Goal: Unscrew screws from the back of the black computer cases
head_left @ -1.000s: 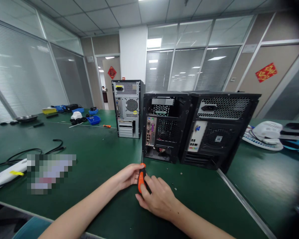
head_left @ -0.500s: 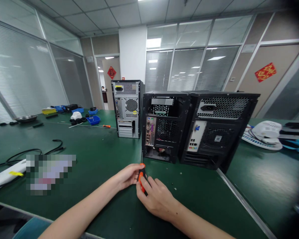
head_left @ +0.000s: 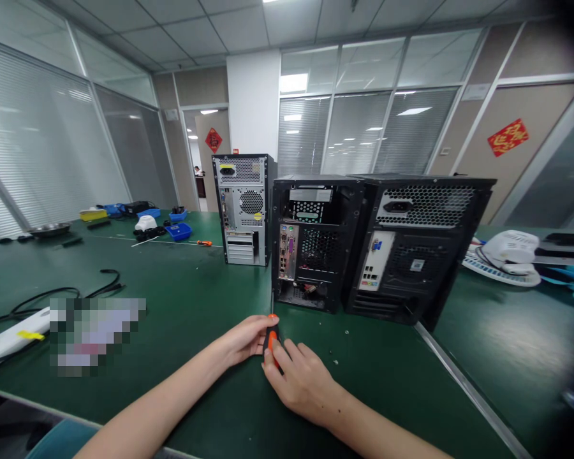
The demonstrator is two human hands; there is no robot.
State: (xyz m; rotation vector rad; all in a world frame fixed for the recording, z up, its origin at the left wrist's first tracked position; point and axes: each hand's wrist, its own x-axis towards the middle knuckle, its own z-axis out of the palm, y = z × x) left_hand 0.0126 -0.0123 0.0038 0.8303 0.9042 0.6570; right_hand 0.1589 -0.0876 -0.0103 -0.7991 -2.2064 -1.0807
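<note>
Both hands are closed round an orange and black screwdriver (head_left: 272, 341), which points away from me. My left hand (head_left: 249, 338) holds the front of its handle, and the fingers of my right hand (head_left: 299, 376) pinch the rear part. The thin shaft reaches the lower left edge of the middle computer case (head_left: 335, 255); I cannot make out whether its tip sits on a screw. That black case stands upright with its back towards me, showing a port panel (head_left: 287, 252) and open slots. Its lower bay has some wires in it.
A grey computer case (head_left: 245, 210) stands behind to the left, a black one (head_left: 411, 248) to the right. Blue trays (head_left: 179, 232) and another screwdriver (head_left: 204, 243) lie far left. A white power strip (head_left: 14, 338) and black cables lie near left. A white fan-like object (head_left: 511, 255) lies right.
The screwdriver handle has turned slightly in my right fingers. My hands stay in nearly the same place, and the cases have not moved.
</note>
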